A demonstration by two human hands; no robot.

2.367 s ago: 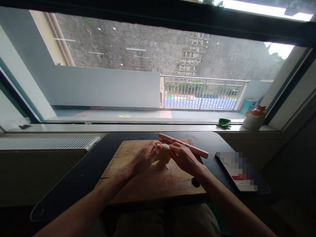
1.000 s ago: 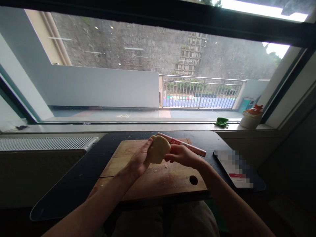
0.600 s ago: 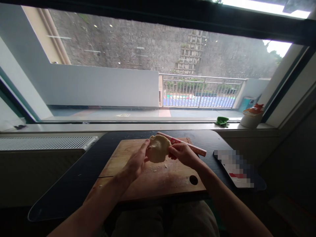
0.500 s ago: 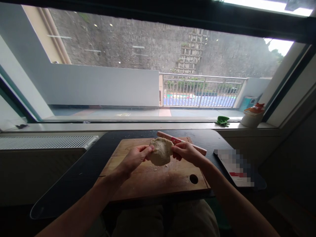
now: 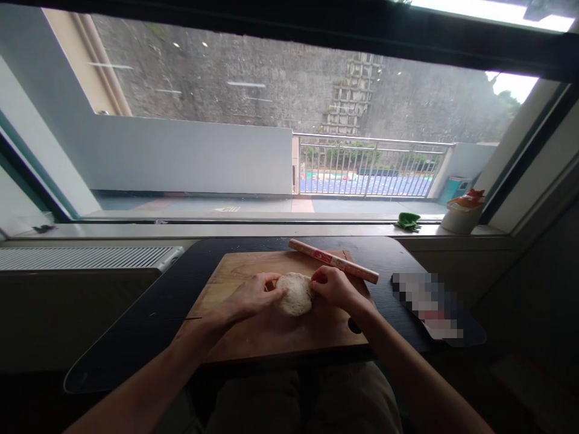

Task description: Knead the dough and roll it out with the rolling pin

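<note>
A pale, roughly round flat piece of dough [image 5: 295, 295] is between my two hands, low over the wooden cutting board [image 5: 253, 340]; it seems to rest on the board. My left hand [image 5: 257, 292] pinches its left edge between thumb and fingers. On the opposite side, my right hand [image 5: 332, 285] has its fingertips closed on the right edge. A rolling pin [image 5: 335, 261] with a red printed label lies slantwise across the board's far right corner, just beyond my right hand.
The board sits on a dark table [image 5: 149, 328]. At the table's right lies a flat packet [image 5: 432, 313], partly blurred out. A green cloth [image 5: 408, 222] and a white container [image 5: 461, 217] stand on the windowsill. A white radiator [image 5: 85, 259] is at the left.
Both hands have lowered the dough towards the board and nearer to me. It was held up and tilted before; now it lies flatter. The rolling pin has stayed put.
</note>
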